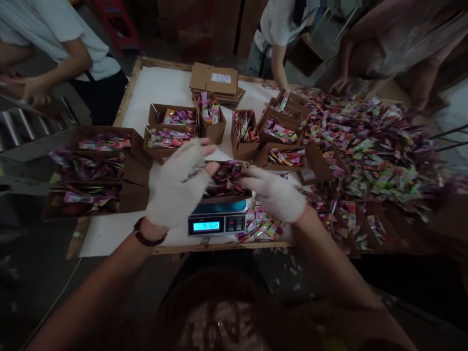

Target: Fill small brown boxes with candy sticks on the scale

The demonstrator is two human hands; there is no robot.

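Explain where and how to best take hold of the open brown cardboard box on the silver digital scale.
Probably grip the box by opposite end walls, white-gloved left hand from the left, matching right hand from the right: its ends face the hands, and shiny multicoloured packets fill its open top, so gripping from above looks poor.

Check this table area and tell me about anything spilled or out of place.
Loose packets lie beside the scale, and small pale scraps are scattered below the table's near edge. The packets look stray because others sit in open boxes; the scraps look dropped.
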